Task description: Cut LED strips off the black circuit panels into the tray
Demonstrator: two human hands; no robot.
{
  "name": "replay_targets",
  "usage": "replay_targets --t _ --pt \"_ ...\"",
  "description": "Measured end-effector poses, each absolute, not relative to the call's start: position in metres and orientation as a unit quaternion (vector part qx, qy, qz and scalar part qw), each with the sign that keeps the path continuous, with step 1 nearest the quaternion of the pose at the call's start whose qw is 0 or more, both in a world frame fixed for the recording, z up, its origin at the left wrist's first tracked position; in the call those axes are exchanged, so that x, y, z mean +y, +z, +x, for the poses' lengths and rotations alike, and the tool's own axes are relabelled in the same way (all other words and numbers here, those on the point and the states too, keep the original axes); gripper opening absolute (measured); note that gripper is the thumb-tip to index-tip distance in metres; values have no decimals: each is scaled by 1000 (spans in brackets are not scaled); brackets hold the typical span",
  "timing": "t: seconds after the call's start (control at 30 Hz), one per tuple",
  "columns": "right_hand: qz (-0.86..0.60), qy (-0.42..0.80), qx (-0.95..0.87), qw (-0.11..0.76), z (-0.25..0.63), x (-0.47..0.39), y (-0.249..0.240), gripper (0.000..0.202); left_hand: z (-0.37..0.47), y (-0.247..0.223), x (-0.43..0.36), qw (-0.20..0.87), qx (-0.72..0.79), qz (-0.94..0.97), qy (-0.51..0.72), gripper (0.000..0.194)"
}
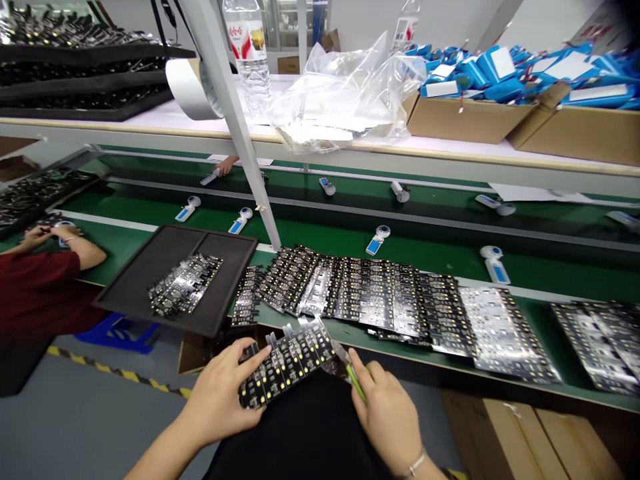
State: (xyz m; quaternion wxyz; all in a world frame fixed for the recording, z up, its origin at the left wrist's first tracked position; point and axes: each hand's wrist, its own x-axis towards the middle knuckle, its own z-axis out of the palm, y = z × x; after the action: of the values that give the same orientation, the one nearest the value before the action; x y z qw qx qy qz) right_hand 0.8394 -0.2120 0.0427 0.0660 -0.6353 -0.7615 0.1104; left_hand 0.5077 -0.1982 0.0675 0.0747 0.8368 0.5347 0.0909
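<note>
Held above my lap, a black circuit board panel (287, 365) with rows of small yellowish parts has my left hand (225, 393) gripping its left end, thumb below and fingers above. My right hand (385, 407) is closed around a tool with a green handle (356, 383); the tool's tip meets the panel's right end. Overlapping rows of similar panels (375, 293) lie along the bench edge beyond my hands. On a black tray (225, 247) to the left rests a loose pile of boards (186, 283).
White devices with blue labels (495, 263) sit on the green conveyor (320, 233). A slanted metal post (250, 153) rises behind the panels. Another person's arms (65, 243) are at the left. The shelf above bears boxes of blue packs (470, 117). Cardboard boxes (530, 433) stand below right.
</note>
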Motion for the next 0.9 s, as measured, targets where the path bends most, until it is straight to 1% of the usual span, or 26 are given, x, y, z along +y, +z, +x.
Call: replay_targets --t 0.03,0.07,0.2,0.23,0.27,0.4,0.43,0.57,0.6,0.63,0.67,0.77,0.8,0.83,0.9 --pt "-640 105 -759 57 838 -212 40 58 508 67 -199 80 539 834 83 81" --pt "-636 125 -759 59 837 -212 37 58 507 67 -200 85 544 831 75 81" --pt "-574 328 -741 115 841 -205 30 54 499 68 -205 92 568 816 61 79" --pt "-561 355 -738 120 841 -203 30 53 497 67 -206 95 574 811 59 79" --pt "-563 350 -740 114 841 -202 29 52 494 66 -208 99 580 807 56 79" --pt "-619 192 -762 21 833 -198 17 57 485 58 -210 111 614 781 33 77" --pt "-622 185 -760 2 832 -195 11 58 482 56 -210 107 623 774 30 76" --pt "-620 265 -738 -23 834 -179 -9 56 470 57 -212 72 625 777 41 75" --pt "-620 277 -734 -13 833 -176 -9 54 468 59 -213 63 616 783 48 76" --pt "-615 295 -731 16 831 -172 -5 54 468 60 -215 55 607 791 56 77" --pt "-604 320 -727 66 827 -169 0 54 469 62 -217 48 598 798 63 78" --pt "-544 398 -695 253 810 -163 22 54 474 67 -222 36 579 811 76 80" --pt "-525 411 -685 293 805 -161 28 54 477 68 -223 35 576 813 78 80" --pt "-514 415 -683 310 800 -159 32 54 479 69 -224 35 573 815 80 81" --pt "-508 421 -684 311 795 -157 34 54 482 70 -225 34 569 818 83 81"
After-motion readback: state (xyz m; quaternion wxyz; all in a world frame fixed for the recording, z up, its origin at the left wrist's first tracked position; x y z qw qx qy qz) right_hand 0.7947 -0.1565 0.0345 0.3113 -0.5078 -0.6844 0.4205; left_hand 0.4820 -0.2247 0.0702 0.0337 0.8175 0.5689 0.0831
